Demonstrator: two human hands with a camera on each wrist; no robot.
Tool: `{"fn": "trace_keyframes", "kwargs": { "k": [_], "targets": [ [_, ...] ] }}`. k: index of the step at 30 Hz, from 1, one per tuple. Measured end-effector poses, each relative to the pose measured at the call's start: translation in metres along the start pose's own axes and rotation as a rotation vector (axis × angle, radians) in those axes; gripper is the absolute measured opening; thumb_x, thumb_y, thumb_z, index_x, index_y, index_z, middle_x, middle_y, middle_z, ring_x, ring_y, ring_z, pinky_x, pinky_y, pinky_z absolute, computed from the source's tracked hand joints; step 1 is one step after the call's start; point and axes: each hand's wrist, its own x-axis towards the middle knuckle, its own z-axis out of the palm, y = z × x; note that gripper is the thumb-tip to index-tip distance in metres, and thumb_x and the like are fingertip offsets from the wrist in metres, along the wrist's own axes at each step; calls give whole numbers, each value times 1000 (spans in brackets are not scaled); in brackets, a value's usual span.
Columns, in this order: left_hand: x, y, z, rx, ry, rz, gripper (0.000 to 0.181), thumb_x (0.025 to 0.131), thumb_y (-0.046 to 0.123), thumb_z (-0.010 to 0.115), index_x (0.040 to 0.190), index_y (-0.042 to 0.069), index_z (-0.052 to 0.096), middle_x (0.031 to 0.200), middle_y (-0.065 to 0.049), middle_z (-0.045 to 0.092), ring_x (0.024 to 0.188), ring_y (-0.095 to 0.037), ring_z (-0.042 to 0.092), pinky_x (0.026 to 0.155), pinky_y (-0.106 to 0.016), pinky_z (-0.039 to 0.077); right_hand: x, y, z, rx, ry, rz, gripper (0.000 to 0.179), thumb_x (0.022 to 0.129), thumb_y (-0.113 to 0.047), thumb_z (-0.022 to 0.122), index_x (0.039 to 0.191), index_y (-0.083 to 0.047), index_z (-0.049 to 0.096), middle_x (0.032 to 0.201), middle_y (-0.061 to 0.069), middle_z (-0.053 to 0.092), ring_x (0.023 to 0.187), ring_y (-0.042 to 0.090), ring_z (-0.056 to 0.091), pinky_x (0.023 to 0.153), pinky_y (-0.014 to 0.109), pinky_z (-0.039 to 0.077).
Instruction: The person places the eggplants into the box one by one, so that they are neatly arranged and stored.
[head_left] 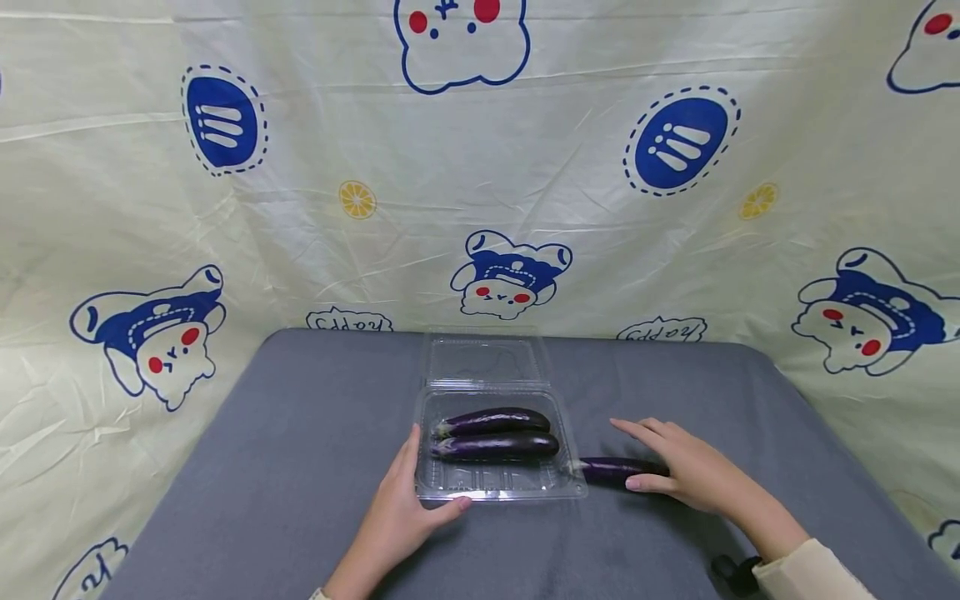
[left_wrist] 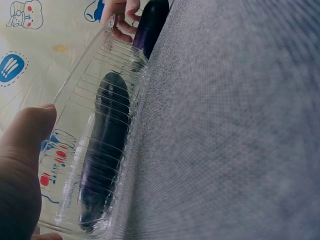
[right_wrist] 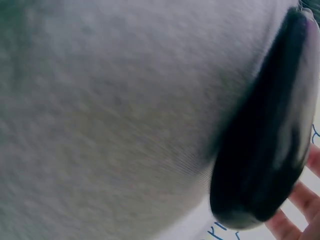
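First, backdrop (head_left: 517,183): a pale sheet, printed with blue cartoon figures and orange slices, is hung beyond the container.
Table (head_left: 300,500): a grey surface is extended beneath the container and to both sides of it.
Container (head_left: 487,482): a clear plastic body is set flat, its lid (head_left: 486,360) folded back on the far side.
Left hand (head_left: 405,510): clamped on the container's near left corner; fingers are laid along the left wall, thumb along the near edge.
Right hand (head_left: 696,472): placed right of the container; thumb and fingers are held apart across the loose eggplant (head_left: 606,470). Contact cannot be told.
Near eggplant (head_left: 497,447): laid inside the container, stem end pointed at the left wall.
Far eggplant (head_left: 497,420): laid alongside, inside the container.
Loose eggplant: rested on the table, stem end just beside the container's right wall.
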Motion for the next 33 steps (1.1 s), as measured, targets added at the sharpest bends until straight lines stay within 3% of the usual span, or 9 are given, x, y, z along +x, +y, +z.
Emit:
{"fn": "trace_keyframes", "kwargs": {
  "k": [18,33],
  "targets": [
    [0,1,-1,-3,-1,2,123,69,63,81,159,10,18,160,-17,32,144,-38,37,114,-57,36,-2,2,16,-28,41,-144,64,91,-51,65,147,-26,49,119,-6,61,101,13,56,78,37,52],
    [0,2,-1,-5,-5,-11,123,69,62,82,160,10,17,161,-16,30,146,-38,35,115,-57,35,-4,5,22,21,-47,-127,57,95,-48,59,148,-28,48,101,-14,51,88,4,47,71,29,44]
  ]
}}
